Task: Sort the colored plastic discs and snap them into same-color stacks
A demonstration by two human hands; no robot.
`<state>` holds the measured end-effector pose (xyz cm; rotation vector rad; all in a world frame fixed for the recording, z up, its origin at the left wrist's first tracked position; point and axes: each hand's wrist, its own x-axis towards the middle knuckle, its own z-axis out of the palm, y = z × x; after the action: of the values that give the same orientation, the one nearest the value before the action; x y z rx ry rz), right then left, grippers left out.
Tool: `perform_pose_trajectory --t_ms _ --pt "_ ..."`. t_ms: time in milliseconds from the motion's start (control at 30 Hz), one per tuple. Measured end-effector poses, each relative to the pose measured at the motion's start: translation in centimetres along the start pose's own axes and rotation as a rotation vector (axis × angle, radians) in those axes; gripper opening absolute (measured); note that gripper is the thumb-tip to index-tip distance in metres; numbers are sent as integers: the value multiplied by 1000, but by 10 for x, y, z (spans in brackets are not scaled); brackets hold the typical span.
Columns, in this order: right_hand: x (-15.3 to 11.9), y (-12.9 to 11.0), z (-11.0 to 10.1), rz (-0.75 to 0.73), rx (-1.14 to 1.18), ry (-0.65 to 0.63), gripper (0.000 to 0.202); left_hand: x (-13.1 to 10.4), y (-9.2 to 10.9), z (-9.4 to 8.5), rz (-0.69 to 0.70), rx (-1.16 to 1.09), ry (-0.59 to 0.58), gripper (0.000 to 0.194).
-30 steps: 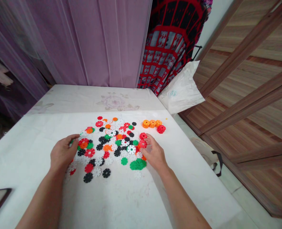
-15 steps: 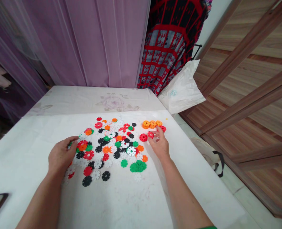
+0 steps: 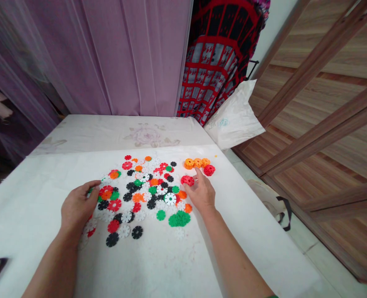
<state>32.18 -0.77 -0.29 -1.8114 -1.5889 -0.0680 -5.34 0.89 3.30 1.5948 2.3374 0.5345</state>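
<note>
Currently the right hand curls at red discs, the left hand beside mixed discs; whether either grips, I cannot tell. Print on the bag is illegible.

Discs are red, orange, green, black, white; tablecloth seemingly purple-flowered.

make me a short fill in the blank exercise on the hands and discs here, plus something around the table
1. The stack at the thumb tip of the right hand is coloured ____.
2. Of the two hands, the one farther from the orange row is the ____ hand.
3. The clump at the scatter's near right is coloured ____.
4. The white bag is by the far ____ corner of the table.

Missing words: red; left; green; right
</note>
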Motion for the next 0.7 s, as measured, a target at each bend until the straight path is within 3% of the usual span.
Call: perform_pose_trajectory --t_ms 700 --pt "5 -5 0 34 -28 -35 68 1 -4 3 4 12 18 42"
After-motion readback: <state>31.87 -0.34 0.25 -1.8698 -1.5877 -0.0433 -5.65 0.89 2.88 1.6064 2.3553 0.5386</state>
